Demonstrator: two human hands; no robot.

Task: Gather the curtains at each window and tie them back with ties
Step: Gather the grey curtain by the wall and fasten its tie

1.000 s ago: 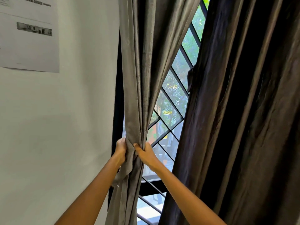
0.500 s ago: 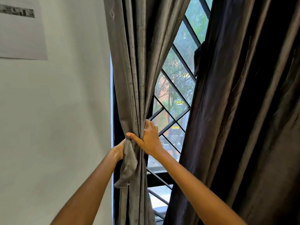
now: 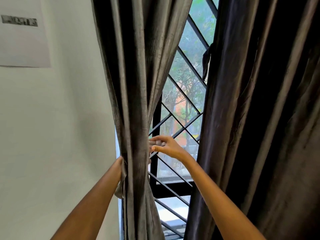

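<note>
White wall (image 3: 57, 129) fills the left side, with a printed paper sheet (image 3: 22, 37) stuck on it near the top corner. Beside the wall is a window (image 3: 183, 87) with a black diagonal grille (image 3: 187, 61), and green trees show behind the glass.

Two curtains hang at this window. The grey curtain (image 3: 138, 75) on the left is gathered into a narrow bundle close to the wall. The dark curtain (image 3: 259, 118) on the right hangs in loose folds and covers the rest of the window.

The left hand (image 3: 120, 161) reaches behind the left edge of the grey bundle; only the wrist is visible, so I cannot tell if its grip is closed. A small flap of grey cloth (image 3: 120, 186), maybe the tie, hangs just below this wrist. The right hand (image 3: 166, 146) is at the right edge of the bundle with fingers (image 3: 154, 142) straight and spread, touching the cloth but holding nothing; it looks blurred.
</note>
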